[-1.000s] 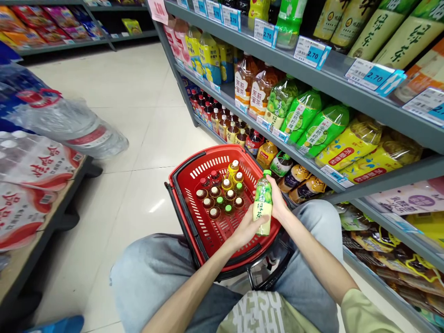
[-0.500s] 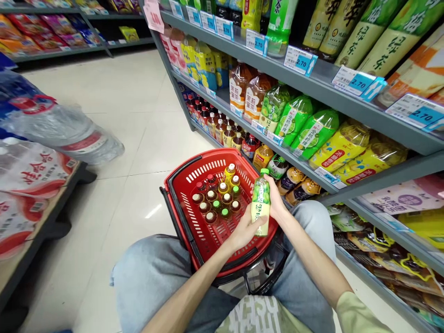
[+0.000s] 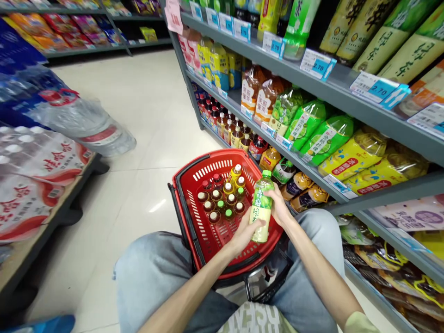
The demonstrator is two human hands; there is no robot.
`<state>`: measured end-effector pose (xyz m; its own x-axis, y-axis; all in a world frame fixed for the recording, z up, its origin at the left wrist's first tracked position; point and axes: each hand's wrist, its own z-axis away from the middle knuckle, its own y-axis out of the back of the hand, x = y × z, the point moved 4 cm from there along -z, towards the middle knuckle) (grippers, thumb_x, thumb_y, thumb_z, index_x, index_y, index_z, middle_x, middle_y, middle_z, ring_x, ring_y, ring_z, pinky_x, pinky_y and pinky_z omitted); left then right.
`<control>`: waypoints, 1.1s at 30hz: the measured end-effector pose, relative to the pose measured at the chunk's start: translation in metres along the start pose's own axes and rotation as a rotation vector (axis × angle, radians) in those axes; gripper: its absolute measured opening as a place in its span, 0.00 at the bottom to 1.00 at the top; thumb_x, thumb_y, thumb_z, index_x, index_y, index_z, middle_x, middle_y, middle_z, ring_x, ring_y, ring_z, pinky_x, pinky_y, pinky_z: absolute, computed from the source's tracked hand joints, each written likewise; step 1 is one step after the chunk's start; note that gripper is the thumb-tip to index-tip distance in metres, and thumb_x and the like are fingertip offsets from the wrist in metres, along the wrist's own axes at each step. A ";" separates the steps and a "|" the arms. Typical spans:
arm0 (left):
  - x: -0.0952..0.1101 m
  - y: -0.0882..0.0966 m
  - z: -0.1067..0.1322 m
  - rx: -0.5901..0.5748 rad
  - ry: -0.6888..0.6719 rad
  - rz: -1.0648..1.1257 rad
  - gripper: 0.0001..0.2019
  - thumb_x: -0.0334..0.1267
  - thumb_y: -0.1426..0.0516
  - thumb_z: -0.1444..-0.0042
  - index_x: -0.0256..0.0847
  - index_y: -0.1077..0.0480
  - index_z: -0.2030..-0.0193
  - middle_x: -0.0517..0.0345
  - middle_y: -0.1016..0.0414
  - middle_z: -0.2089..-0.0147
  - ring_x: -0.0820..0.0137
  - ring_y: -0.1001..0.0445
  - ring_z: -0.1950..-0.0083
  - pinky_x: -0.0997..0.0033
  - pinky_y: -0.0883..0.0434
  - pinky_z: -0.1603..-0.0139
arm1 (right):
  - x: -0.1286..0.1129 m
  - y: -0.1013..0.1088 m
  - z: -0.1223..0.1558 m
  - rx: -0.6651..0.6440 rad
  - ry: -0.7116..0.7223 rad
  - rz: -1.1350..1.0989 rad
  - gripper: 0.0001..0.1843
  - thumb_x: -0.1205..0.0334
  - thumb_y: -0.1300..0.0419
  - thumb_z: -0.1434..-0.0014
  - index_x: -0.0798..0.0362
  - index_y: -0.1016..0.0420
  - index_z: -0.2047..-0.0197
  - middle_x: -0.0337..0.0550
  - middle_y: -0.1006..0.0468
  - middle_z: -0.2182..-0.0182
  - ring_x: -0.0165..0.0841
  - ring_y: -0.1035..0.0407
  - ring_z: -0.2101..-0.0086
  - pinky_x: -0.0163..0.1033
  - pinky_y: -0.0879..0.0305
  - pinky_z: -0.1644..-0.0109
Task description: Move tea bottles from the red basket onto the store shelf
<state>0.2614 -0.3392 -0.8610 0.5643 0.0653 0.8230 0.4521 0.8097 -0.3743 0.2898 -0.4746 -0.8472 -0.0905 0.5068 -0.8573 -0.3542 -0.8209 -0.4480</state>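
Both hands, left hand (image 3: 247, 231) and right hand (image 3: 279, 209), closed around green-capped pale-green plastic drink bottle (image 3: 261, 208), upright over red plastic basket (image 3: 194, 173).

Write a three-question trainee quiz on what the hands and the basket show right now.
1. True or false: both hands are on the green-capped bottle.
2. Where is the red basket? A) on a shelf B) on the floor in front of the person's knees C) hanging from an arm
3. Fill in: the bottles in the basket stand ______, caps up.

Key
1. True: the left hand grips the lower part, the right hand the upper part.
2. B.
3. Upright, clustered at the basket's far end.
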 end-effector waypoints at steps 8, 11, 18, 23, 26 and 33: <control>0.013 0.015 0.003 -0.033 -0.104 -0.176 0.30 0.40 0.39 0.51 0.40 0.36 0.40 0.53 0.28 0.50 0.59 0.30 0.46 0.58 0.31 0.44 | -0.011 -0.004 0.003 -0.224 0.052 0.082 0.31 0.64 0.35 0.53 0.44 0.35 0.45 0.39 0.22 0.48 0.41 0.26 0.51 0.47 0.27 0.50; 0.009 0.017 0.008 -0.044 -0.134 -0.193 0.30 0.40 0.39 0.50 0.39 0.37 0.40 0.53 0.28 0.49 0.58 0.31 0.44 0.59 0.32 0.42 | -0.009 0.001 0.008 -0.285 0.033 0.132 0.30 0.65 0.35 0.52 0.44 0.35 0.45 0.40 0.22 0.47 0.42 0.27 0.49 0.48 0.28 0.47; 0.012 0.012 0.011 0.028 -0.238 -0.361 0.26 0.41 0.41 0.45 0.38 0.38 0.40 0.54 0.27 0.54 0.63 0.29 0.54 0.63 0.30 0.51 | -0.019 -0.011 0.008 -0.309 0.024 0.089 0.27 0.65 0.34 0.51 0.45 0.33 0.48 0.40 0.20 0.52 0.42 0.23 0.53 0.49 0.25 0.50; 0.019 0.006 0.011 0.077 -0.318 -0.586 0.33 0.46 0.41 0.40 0.38 0.46 0.32 0.50 0.24 0.52 0.64 0.26 0.57 0.62 0.28 0.54 | -0.019 -0.022 0.004 -0.099 0.059 0.031 0.22 0.57 0.29 0.49 0.46 0.32 0.54 0.39 0.19 0.59 0.39 0.20 0.63 0.43 0.22 0.60; 0.017 0.005 0.014 0.043 -0.327 -0.664 0.35 0.52 0.43 0.38 0.38 0.49 0.29 0.44 0.25 0.45 0.59 0.24 0.51 0.58 0.28 0.48 | -0.009 -0.018 0.005 -0.010 0.055 0.004 0.21 0.50 0.28 0.48 0.49 0.30 0.57 0.40 0.18 0.63 0.36 0.21 0.67 0.40 0.22 0.64; 0.006 0.004 0.021 -0.046 -0.266 -0.618 0.33 0.56 0.53 0.32 0.38 0.50 0.28 0.40 0.27 0.38 0.54 0.26 0.41 0.53 0.32 0.38 | 0.003 -0.004 0.005 0.075 -0.124 -0.074 0.26 0.35 0.36 0.46 0.52 0.26 0.65 0.43 0.20 0.75 0.39 0.22 0.72 0.40 0.24 0.72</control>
<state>0.2518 -0.3238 -0.8489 0.0057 -0.2555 0.9668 0.6696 0.7190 0.1861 0.2863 -0.4681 -0.8469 -0.1742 0.5976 -0.7827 -0.4326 -0.7604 -0.4843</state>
